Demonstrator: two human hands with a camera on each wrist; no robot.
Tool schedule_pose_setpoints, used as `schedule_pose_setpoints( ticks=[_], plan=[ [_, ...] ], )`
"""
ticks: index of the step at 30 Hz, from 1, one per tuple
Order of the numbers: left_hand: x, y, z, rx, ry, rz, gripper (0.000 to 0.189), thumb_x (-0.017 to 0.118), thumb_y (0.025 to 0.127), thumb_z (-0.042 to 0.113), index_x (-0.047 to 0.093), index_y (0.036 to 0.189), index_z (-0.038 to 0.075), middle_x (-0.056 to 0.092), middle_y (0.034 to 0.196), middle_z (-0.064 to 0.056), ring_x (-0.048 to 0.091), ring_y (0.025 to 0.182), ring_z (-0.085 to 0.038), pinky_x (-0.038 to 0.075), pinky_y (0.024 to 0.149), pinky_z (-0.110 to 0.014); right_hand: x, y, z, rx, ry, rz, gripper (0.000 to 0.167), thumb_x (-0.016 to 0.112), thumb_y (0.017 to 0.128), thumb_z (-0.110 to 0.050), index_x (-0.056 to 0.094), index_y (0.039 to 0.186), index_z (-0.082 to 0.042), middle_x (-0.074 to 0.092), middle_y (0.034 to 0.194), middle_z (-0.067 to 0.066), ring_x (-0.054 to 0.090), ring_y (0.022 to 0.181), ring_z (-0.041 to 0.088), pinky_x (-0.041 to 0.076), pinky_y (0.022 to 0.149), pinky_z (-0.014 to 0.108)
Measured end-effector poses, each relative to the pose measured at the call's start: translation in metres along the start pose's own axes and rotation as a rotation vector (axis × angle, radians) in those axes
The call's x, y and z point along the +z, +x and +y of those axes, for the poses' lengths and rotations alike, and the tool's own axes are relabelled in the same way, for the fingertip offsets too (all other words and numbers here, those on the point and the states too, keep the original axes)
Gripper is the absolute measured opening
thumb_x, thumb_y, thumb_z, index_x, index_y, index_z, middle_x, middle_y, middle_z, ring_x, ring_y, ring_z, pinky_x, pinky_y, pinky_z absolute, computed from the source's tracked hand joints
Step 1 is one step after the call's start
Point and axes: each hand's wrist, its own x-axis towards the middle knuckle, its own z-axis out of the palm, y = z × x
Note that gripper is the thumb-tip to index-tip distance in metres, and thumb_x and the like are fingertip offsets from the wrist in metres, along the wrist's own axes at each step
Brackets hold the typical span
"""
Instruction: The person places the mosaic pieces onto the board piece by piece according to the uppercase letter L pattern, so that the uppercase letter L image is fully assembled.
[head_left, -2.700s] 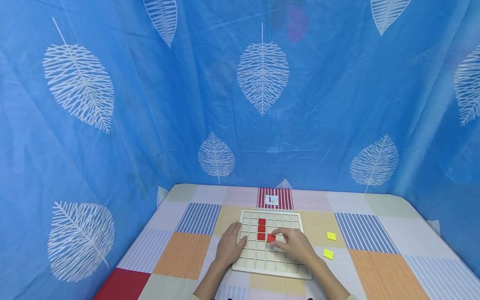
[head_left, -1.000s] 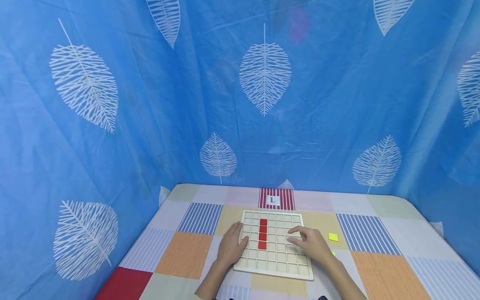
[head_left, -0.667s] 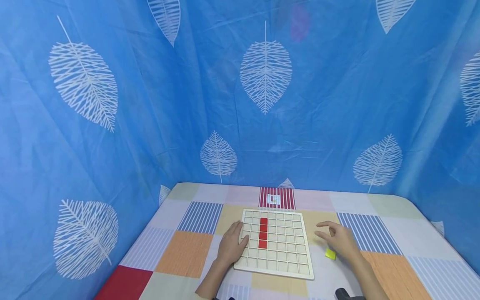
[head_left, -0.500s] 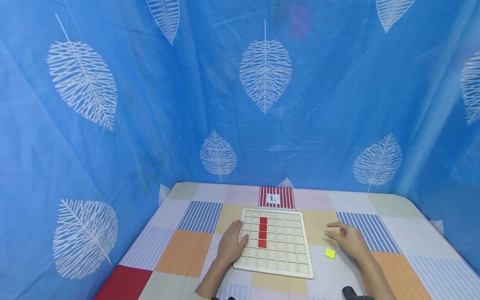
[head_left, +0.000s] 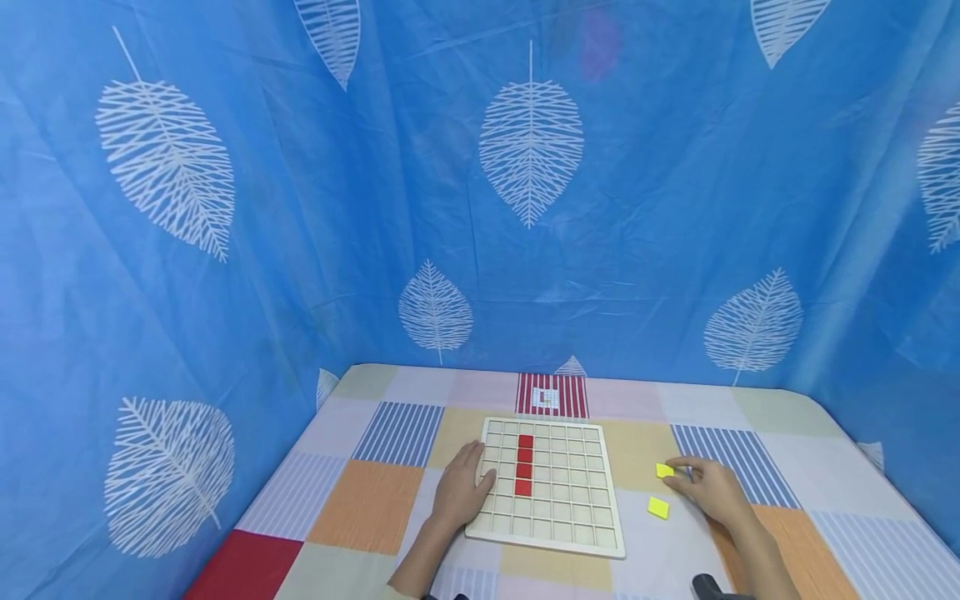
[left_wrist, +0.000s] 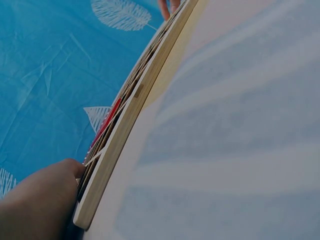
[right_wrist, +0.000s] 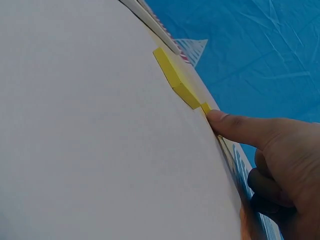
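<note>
On the table lies a cream square grid board point(head_left: 562, 492) with a column of several red tiles point(head_left: 524, 465) in its cells. My left hand point(head_left: 457, 492) rests on the board's left edge, fingers straight, thumb over the rim. The left wrist view shows the board's side edge point(left_wrist: 120, 130) beside that hand. Right of the board, my right hand point(head_left: 712, 487) pinches a yellow tile point(head_left: 664, 471) between thumb and forefinger, at the table surface. A second yellow tile point(head_left: 658, 507) lies nearer to me; the right wrist view shows this yellow tile point(right_wrist: 175, 80) beyond the thumb.
A patchwork cloth point(head_left: 367, 508) covers the table. A small printed grid card point(head_left: 544, 398) lies beyond the board, on a red striped patch. Blue sheeting point(head_left: 637, 208) with white leaves hangs behind and at the sides.
The right hand let go of a red tile, now lowest in the column, moved right off the board, and came down onto the farther yellow tile. The left hand has stayed put.
</note>
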Motion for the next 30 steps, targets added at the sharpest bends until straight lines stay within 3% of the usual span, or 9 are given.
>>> schedule_pose_setpoints(
  ticks=[8,18,25,30],
  plan=[
    [-0.001,0.0,0.001,-0.024,-0.013,-0.049,0.053,0.053,0.09,0.034,0.047,0.132,0.002,0.044,0.137,-0.015,0.037,0.129,-0.03,0.032,0.104,-0.045,-0.004,0.0,-0.009,-0.027,0.014,0.044,0.041,0.073,0.077,-0.036,0.067,0.106,-0.007,0.036,0.052,-0.003,0.031,0.047,0.011,0.027,0.038,0.021],
    [-0.001,0.0,0.001,-0.022,-0.007,-0.041,0.053,0.053,0.09,0.034,0.047,0.132,0.001,0.044,0.137,-0.015,0.037,0.129,-0.031,0.033,0.104,-0.045,-0.01,0.001,-0.061,-0.227,0.024,0.138,0.032,0.077,0.075,-0.029,0.067,0.099,-0.011,0.03,0.053,-0.006,0.022,0.046,0.006,0.022,0.038,0.021],
    [0.0,0.0,0.0,-0.012,-0.005,-0.029,0.053,0.053,0.09,0.033,0.048,0.131,0.0,0.045,0.136,-0.016,0.038,0.128,-0.031,0.034,0.103,-0.046,0.007,-0.005,-0.1,-0.357,0.051,0.129,0.03,0.077,0.075,-0.029,0.067,0.098,-0.014,0.025,0.049,-0.012,0.016,0.044,0.001,0.02,0.037,0.018],
    [0.0,0.001,0.0,-0.02,0.002,-0.042,0.053,0.052,0.09,0.033,0.047,0.132,0.001,0.045,0.137,-0.015,0.038,0.129,-0.03,0.033,0.104,-0.045,0.027,-0.008,-0.119,-0.398,0.045,0.083,0.028,0.076,0.075,-0.032,0.067,0.096,-0.017,0.024,0.05,-0.015,0.016,0.045,0.0,0.02,0.039,0.017]
  ],
)
